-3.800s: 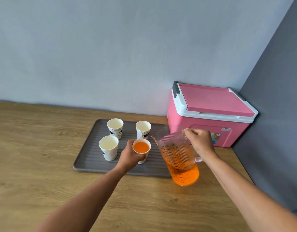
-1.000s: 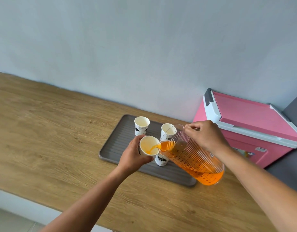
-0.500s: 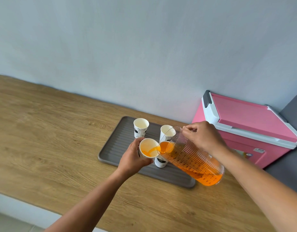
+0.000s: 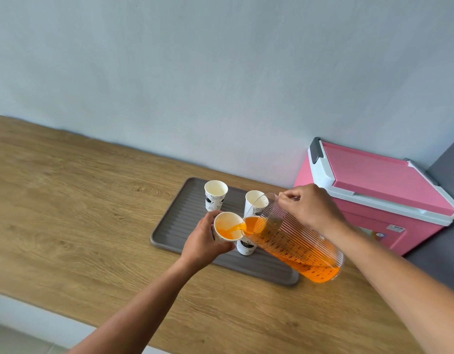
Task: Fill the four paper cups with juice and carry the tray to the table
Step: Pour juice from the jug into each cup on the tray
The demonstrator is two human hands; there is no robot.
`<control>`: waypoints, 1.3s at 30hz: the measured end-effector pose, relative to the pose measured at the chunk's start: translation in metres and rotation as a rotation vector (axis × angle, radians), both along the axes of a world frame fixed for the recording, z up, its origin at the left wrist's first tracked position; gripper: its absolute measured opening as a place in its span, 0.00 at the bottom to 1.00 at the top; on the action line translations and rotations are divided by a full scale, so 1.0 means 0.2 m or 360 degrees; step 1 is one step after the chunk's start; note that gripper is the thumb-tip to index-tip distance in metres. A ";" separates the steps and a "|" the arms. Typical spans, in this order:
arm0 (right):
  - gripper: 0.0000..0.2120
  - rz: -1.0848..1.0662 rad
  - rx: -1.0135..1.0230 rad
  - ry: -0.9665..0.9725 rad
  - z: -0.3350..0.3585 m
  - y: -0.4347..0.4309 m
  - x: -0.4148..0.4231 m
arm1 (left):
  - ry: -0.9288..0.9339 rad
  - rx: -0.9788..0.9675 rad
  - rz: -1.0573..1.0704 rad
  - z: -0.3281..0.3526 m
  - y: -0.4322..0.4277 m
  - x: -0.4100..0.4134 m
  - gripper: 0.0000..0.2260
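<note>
My left hand (image 4: 203, 242) holds a white paper cup (image 4: 227, 227) tilted above the grey ribbed tray (image 4: 180, 221). My right hand (image 4: 310, 208) grips the handle of a clear ribbed jug (image 4: 295, 241) of orange juice, tipped so juice streams from its spout into the held cup. Two paper cups stand at the back of the tray, one at the left (image 4: 215, 195) and one at the right (image 4: 255, 203), partly behind the jug. A fourth cup (image 4: 245, 247) stands under the held cup and the spout, its top hidden.
The tray lies on a wooden counter (image 4: 67, 205) against a pale wall. A pink cooler box (image 4: 379, 190) with a white rim stands right of the tray in the corner. The counter's front edge runs along the lower left.
Earlier my left hand held a filled cup on the tray with the jug upright. Now it holds another cup up, the jug is tipped, and the juice level in the cup has risen.
</note>
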State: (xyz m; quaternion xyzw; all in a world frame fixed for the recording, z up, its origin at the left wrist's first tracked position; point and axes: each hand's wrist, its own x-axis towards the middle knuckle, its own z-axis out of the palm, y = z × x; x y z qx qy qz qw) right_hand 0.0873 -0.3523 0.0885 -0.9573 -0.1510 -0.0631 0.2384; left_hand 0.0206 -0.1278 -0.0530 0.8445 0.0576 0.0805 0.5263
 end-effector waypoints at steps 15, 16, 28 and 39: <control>0.16 -0.0003 -0.0038 0.0010 0.01 -0.01 -0.02 | 0.0003 0.0000 -0.0011 0.02 -0.02 -0.03 0.32; 0.16 -0.0003 -0.0042 0.0011 0.01 -0.01 -0.02 | 0.0004 -0.0001 -0.0012 0.02 -0.02 -0.03 0.32; 0.17 -0.0004 -0.0070 0.0002 0.02 0.00 -0.02 | 0.0019 -0.0033 -0.0002 0.02 -0.03 -0.04 0.32; 0.16 0.0019 -0.0084 -0.0002 0.03 0.01 -0.04 | 0.0035 -0.0096 -0.0020 0.00 -0.03 -0.04 0.32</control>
